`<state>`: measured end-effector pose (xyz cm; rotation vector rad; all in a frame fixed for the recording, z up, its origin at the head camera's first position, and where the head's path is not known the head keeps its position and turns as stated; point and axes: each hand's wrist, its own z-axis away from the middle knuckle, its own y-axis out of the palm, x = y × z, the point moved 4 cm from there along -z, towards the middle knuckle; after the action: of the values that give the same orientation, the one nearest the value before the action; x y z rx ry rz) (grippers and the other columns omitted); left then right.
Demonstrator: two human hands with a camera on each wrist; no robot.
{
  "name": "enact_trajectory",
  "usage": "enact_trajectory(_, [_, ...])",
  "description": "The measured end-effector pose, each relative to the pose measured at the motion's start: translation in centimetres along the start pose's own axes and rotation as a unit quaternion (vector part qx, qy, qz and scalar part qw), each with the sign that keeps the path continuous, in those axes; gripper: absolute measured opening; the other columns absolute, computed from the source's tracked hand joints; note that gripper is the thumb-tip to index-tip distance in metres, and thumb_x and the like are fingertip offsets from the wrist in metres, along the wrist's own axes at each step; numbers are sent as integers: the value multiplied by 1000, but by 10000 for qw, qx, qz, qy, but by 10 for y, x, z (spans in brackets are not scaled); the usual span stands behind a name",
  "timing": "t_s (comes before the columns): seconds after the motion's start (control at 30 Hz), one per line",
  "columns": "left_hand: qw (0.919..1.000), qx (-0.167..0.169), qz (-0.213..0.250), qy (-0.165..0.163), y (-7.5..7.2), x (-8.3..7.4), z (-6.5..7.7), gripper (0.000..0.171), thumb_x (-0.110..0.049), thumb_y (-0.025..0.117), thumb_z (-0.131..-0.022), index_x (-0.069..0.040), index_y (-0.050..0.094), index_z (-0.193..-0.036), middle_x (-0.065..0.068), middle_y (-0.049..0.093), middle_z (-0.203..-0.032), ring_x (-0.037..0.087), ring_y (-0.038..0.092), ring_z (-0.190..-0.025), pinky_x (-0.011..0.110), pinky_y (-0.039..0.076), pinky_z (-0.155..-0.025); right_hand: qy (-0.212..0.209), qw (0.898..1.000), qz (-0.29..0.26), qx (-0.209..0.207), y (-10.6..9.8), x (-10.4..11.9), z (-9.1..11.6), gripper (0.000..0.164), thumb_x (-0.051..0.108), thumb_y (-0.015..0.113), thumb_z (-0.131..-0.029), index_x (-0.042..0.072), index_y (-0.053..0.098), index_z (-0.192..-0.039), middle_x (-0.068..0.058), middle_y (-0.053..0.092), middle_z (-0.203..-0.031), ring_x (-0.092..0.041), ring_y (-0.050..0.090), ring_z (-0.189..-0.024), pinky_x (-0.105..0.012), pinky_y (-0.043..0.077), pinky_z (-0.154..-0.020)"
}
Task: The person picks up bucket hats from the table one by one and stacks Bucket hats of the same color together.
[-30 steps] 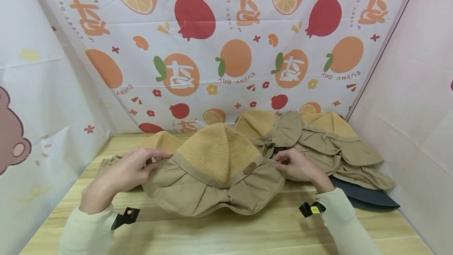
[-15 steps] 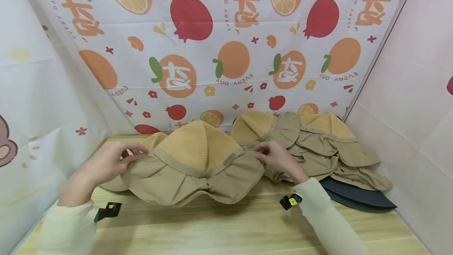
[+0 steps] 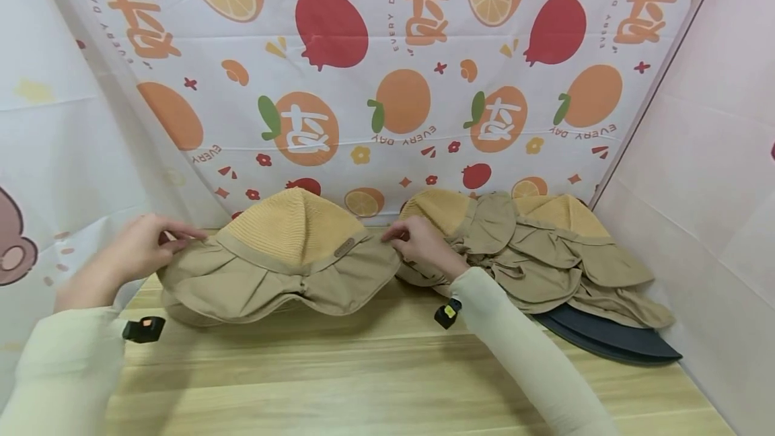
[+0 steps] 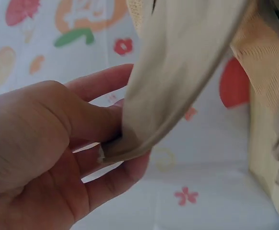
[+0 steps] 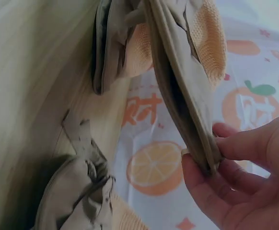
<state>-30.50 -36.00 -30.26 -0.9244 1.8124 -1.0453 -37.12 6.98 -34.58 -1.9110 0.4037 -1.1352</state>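
Note:
Both hands hold a sun hat (image 3: 290, 234) with a straw-coloured knit crown and a wide khaki brim. My left hand (image 3: 142, 247) pinches the brim's left end; in the left wrist view the thumb and fingers (image 4: 101, 120) close on its hemmed edge. The right hand (image 3: 420, 244) pinches the opposite end, and the right wrist view shows the brim (image 5: 187, 110) folded double between thumb and fingers. A small brown label (image 3: 344, 247) sits on the hatband. Beneath and behind the held hat, another hat's brim (image 3: 188, 311) shows, mostly hidden.
Several similar hats (image 3: 545, 254) lie overlapping at the back right of the wooden table (image 3: 375, 369). A dark blue brim (image 3: 611, 335) juts out below them. A fruit-print curtain (image 3: 387, 39) stands behind, with pale curtains at both sides.
Both hands have carried the hat leftward and slightly back, from mid-table to over the hat at the left, which it now mostly covers. The hats at the right have stayed put.

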Motion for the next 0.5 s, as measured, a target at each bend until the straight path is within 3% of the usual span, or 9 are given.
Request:
enact_trajectory(0.2, [9989, -288, -364, 22, -3, 32, -1, 33, 17, 64, -75, 2, 80, -99, 26, 76, -94, -7, 50, -68, 22, 42, -55, 193, 9990, 129, 369, 19, 12, -26, 20, 12, 64, -101, 15, 81, -112, -3, 79, -113, -16, 70, -96, -26, 55, -79])
enact_trajectory(0.33, [9960, -506, -718, -180, -3, 48, -1, 37, 15, 63, -69, -2, 82, -95, 31, 74, -101, 8, 55, -75, 24, 40, -60, 181, 9989, 3, 423, 32, 18, -38, 20, 11, 65, -100, 14, 81, -113, -4, 79, -112, -16, 69, -93, -21, 51, -72])
enact_trajectory(0.4, [9959, -505, -684, -316, -1, 56, 0, 37, 15, 62, -68, -1, 82, -95, 32, 73, -98, 18, 55, -75, 26, 38, -60, 207, 9986, -83, 472, 39, 20, -43, 20, 11, 66, -100, 14, 81, -113, -4, 79, -113, -15, 69, -91, -19, 49, -68])
enact_trajectory(0.5, [9962, -517, -569, -416, 2, 65, 2, 37, 16, 62, -66, 2, 81, -95, 33, 70, -95, 24, 56, -75, 24, 38, -58, 171, 9982, -176, 552, 50, 20, -50, 21, 9, 65, -100, 11, 80, -114, -7, 79, -115, -13, 68, -90, -17, 47, -67])
